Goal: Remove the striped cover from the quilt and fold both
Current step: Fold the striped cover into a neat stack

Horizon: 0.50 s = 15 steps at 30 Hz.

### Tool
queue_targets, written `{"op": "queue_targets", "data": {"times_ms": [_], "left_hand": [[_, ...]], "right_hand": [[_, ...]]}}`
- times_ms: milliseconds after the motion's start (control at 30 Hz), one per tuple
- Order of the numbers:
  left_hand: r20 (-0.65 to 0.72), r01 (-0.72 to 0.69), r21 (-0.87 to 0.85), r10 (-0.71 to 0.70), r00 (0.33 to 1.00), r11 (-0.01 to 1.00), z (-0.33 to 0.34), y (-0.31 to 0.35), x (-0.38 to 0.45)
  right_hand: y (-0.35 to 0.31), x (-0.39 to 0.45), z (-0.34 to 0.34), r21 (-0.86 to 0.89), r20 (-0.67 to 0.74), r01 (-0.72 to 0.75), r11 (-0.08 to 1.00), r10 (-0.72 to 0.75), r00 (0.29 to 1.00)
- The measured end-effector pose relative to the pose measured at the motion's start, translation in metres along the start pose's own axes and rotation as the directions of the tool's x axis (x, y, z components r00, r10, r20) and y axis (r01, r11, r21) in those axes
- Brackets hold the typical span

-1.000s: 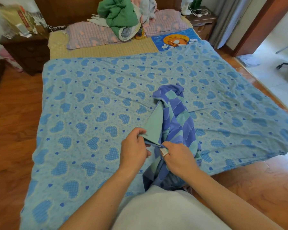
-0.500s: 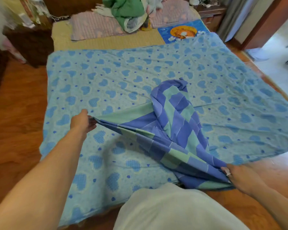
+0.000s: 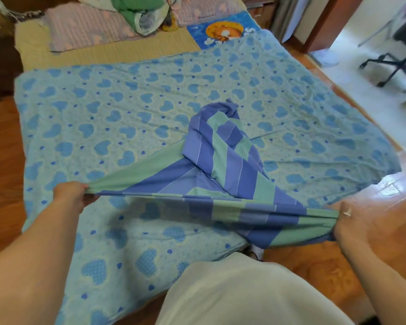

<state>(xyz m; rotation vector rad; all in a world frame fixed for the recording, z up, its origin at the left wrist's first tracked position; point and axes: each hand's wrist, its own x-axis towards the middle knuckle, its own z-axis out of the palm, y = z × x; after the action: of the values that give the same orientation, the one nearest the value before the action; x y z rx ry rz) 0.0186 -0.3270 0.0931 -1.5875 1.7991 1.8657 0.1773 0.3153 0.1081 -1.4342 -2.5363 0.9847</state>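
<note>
- Wooden floor [image 3: 2, 141] surrounds the bed [image 3: 108, 51], which fills most of my view, with a woven mat showing bare at its far end toward 12 o'clock.
- Spread flat over the bed lies the quilt [image 3: 127, 109], pale blue with darker blue hearts — it reaches from the mat down to my waist at 6 o'clock.
- On top of the quilt, near its middle, sits the striped cover [image 3: 223, 160], blue and green, bunched in a twisted peak that points toward 12 o'clock.
- From that heap the cover's near edge is pulled taut in a line running from 9 o'clock to 3 o'clock, lifted just above the quilt.
- My left hand [image 3: 72, 193] is at 9 o'clock, fingers curled round the green corner of the cover, gripping it.
- My right hand [image 3: 359, 221] is at 3 o'clock, out past the quilt's edge and over the floor, clutching the gathered other end of the cover; a ring [image 3: 347, 212] shows on one finger.
- At 12 o'clock, against the head of the bed, lie pink pillows [image 3: 85, 29] with a green garment [image 3: 136, 10] heaped on them.
- Just right of them, at 1 o'clock, a blue cushion [image 3: 223, 31] with an orange cartoon print sticks out from under the quilt's far corner.
- Toward 2 o'clock — beyond a doorway — stands the dark base of an office chair [image 3: 399, 59] on a pale floor.
</note>
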Motion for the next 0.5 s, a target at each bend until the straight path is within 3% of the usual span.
{"op": "queue_targets", "data": {"times_ms": [100,167,233,267,300,367,433,500], "left_hand": [[0.071,-0.009,-0.192,0.023,0.997,0.981,0.014,0.025,0.003],[0.137,0.0,-0.379,0.057,0.989,0.925,0.024,0.056,0.003],[0.13,-0.041,-0.595,0.147,0.981,0.802,0.032,0.09,0.001],[0.128,-0.053,-0.672,0.187,0.974,0.739,0.037,0.1,-0.001],[0.131,-0.066,-0.674,0.207,0.97,0.736,0.042,0.105,-0.006],[0.149,-0.087,-0.448,0.17,0.974,0.89,0.057,0.096,-0.028],[0.21,-0.081,-0.128,0.107,0.972,0.988,0.074,0.06,-0.063],[0.456,0.074,0.041,-0.085,0.886,0.996,0.09,0.007,-0.106]], "right_hand": [[-0.031,-0.003,-0.001,0.117,0.057,0.045,0.992,-0.052,0.997],[-0.056,-0.003,-0.013,0.362,0.219,-0.058,0.93,-0.025,0.975],[-0.084,-0.012,-0.032,0.56,0.49,-0.253,0.789,-0.069,0.869],[-0.098,-0.019,-0.039,0.579,0.581,-0.299,0.758,-0.127,0.804],[-0.113,-0.028,-0.044,0.577,0.633,-0.29,0.764,-0.193,0.75],[-0.141,-0.053,-0.042,0.519,0.714,-0.15,0.841,-0.331,0.616],[-0.168,-0.092,-0.023,0.398,0.802,0.096,0.912,-0.397,0.446],[-0.186,-0.131,0.011,0.247,0.845,0.445,0.861,-0.416,0.336]]}}
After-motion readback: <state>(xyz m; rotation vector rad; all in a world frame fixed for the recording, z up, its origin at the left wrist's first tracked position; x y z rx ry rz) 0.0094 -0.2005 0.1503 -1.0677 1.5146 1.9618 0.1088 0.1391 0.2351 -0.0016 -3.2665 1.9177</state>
